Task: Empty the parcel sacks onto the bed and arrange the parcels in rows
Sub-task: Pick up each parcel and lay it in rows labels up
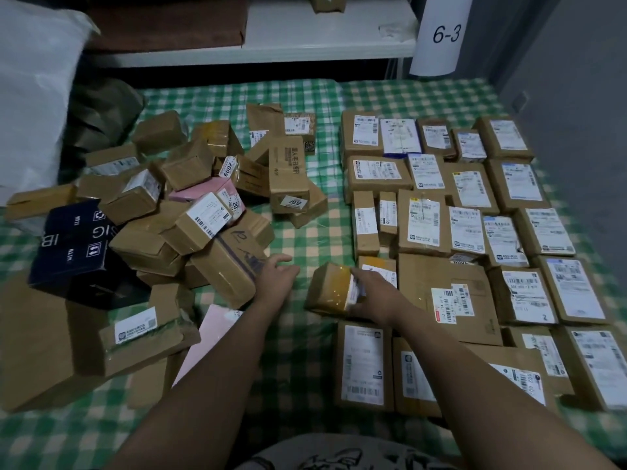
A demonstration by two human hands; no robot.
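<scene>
On the green-checked bed, with a white shelf and a "6-3" sign beyond it, rows of parcels lie at right and a heap at left by a white sack, the right grip curled round a small box between them, the left grip loosely spread beside the heap.

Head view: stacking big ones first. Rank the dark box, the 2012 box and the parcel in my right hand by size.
Largest: dark box. The 2012 box and parcel look alike; parcel is nearer, so unranked.
</scene>
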